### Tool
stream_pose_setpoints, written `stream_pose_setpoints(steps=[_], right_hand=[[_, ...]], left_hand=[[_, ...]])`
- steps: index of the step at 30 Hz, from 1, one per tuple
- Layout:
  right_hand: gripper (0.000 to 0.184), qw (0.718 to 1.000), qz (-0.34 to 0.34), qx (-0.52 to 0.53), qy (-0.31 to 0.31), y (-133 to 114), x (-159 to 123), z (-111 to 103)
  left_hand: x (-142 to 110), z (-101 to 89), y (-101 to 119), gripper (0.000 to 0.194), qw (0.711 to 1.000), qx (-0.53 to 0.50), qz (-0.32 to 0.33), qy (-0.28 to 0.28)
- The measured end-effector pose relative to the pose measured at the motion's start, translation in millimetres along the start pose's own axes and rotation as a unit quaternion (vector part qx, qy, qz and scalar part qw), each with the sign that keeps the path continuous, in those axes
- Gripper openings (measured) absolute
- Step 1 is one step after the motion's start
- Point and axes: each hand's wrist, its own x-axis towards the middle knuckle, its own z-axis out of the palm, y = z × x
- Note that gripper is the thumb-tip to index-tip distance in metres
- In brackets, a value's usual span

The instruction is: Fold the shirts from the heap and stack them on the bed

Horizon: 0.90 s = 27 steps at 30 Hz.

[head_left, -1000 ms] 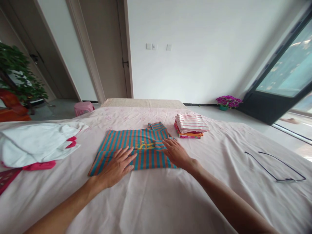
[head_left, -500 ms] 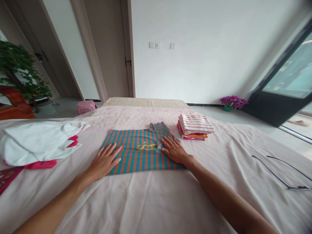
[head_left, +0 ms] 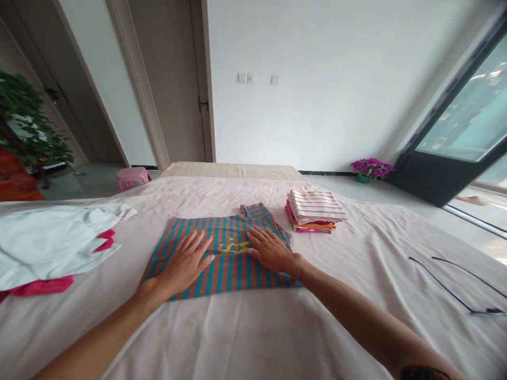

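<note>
A teal and brown striped shirt point(head_left: 225, 274) with yellow lettering lies partly folded on the pale pink bed sheet point(head_left: 245, 332). My left hand point(head_left: 182, 264) rests flat on its left half, fingers spread. On the right half lies my right hand point(head_left: 273, 250), also flat with its fingers stretched out, beside the lettering. Both palms touch the cloth and neither hand grips it. A sleeve or collar part of the shirt sticks up past the far edge, behind my right hand.
Just beyond the shirt on the right sits a stack of folded clothes point(head_left: 317, 207), a red-striped white one on top. White garments point(head_left: 51, 240) with red cloth lie heaped at the left. Eyeglasses point(head_left: 471, 310) rest on the sheet at the right. A pink stool point(head_left: 132, 178) stands beyond the bed.
Both hands have moved inward over the shirt, closer to each other. More of the shirt's left side now shows, spread out to the left of my left hand. The view has shifted slightly.
</note>
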Motion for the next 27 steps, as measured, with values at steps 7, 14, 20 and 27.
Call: stream_pose_setpoints(steps=[7,14,20,27], right_hand=[[0.059,1.0,0.0,0.007,-0.023,35,23,11],[0.04,0.985,0.17,0.017,0.003,73,64,-3],[0.043,0.932,0.35,0.095,-0.014,85,106,-4],[0.022,0.912,0.354,0.208,-0.014,91,118,-6]], left_hand=[[36,29.2,-32,0.061,0.997,0.009,-0.052,-0.049],[48,38.0,-89,0.058,0.976,0.049,-0.214,0.017],[70,34.8,-121,0.054,0.951,-0.004,-0.308,0.026],[79,9.2,-131,0.043,0.929,-0.092,-0.355,-0.055]])
